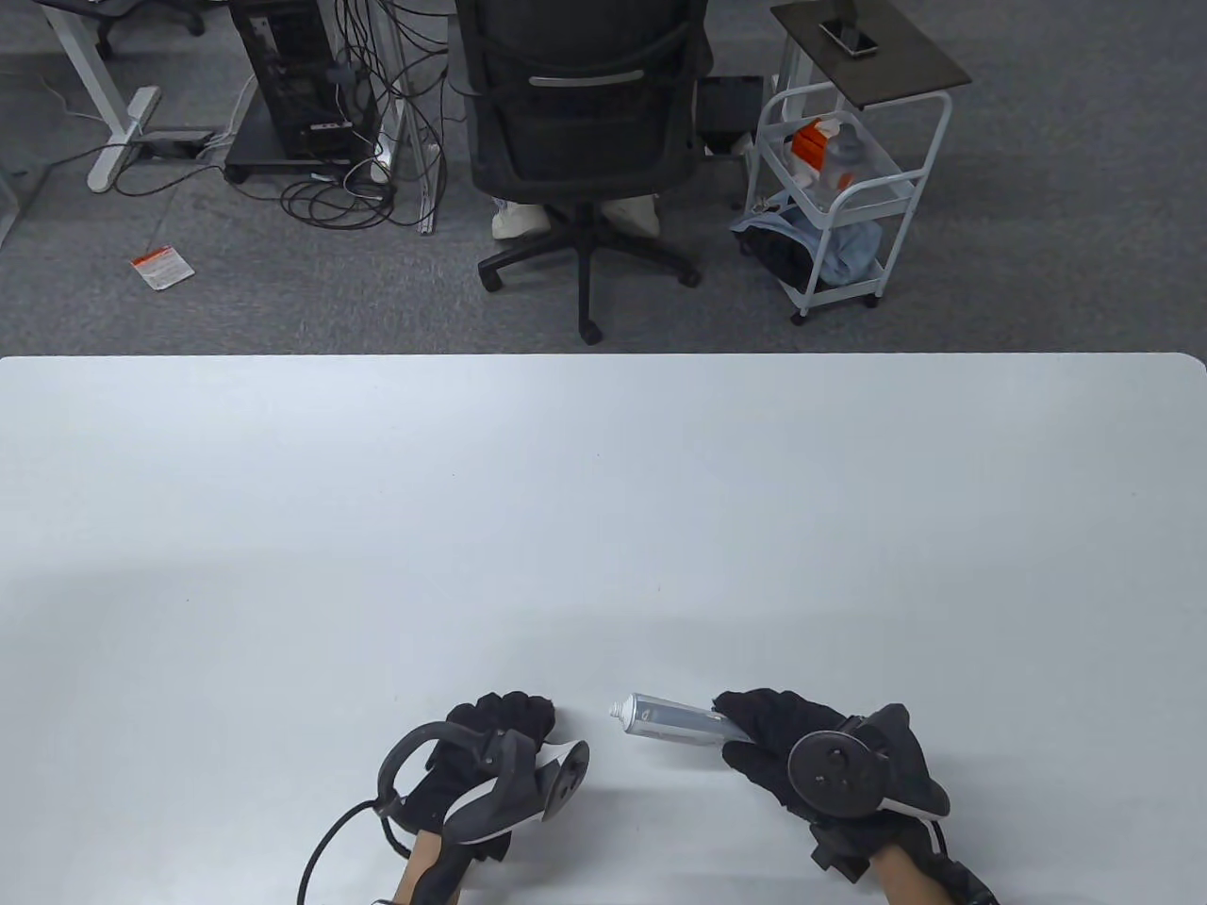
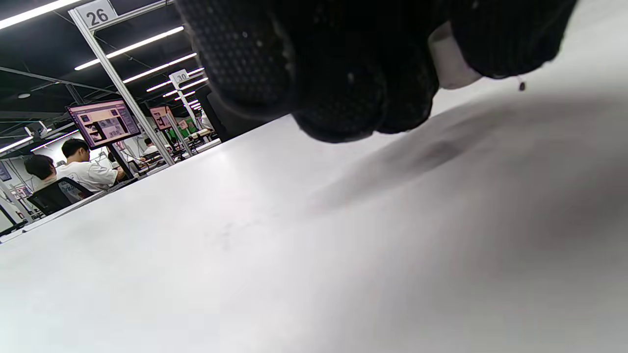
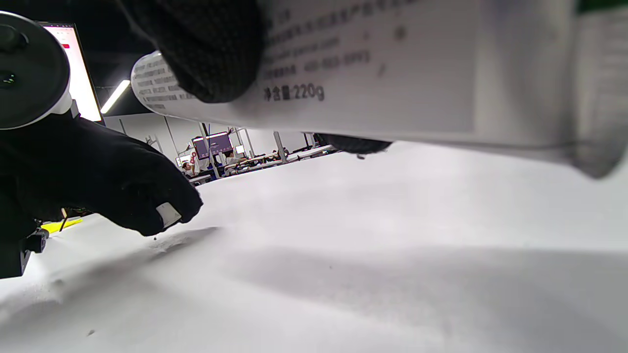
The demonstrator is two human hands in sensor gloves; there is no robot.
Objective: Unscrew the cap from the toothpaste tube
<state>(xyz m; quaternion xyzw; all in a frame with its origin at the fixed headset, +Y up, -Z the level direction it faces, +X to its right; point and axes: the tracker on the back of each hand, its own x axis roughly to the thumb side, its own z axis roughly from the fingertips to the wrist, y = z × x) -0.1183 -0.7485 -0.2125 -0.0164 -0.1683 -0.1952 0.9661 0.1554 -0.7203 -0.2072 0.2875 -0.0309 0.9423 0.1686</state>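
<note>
The toothpaste tube [image 1: 671, 719] is silvery white and points left, its small white threaded nozzle bare at the left end. My right hand [image 1: 745, 728] grips the tube's body just above the table. In the right wrist view the tube [image 3: 382, 73] fills the top, with a gloved finger [image 3: 206, 49] wrapped over it. My left hand [image 1: 523, 715] rests curled on the table, a short gap left of the nozzle. It pinches a small white cap [image 2: 451, 61] between its fingertips. The cap also shows in the right wrist view [image 3: 168, 214].
The white table [image 1: 603, 528] stretches far ahead and to both sides of the hands. Beyond its far edge stand an office chair [image 1: 585, 123] and a white trolley [image 1: 839, 189] on the floor.
</note>
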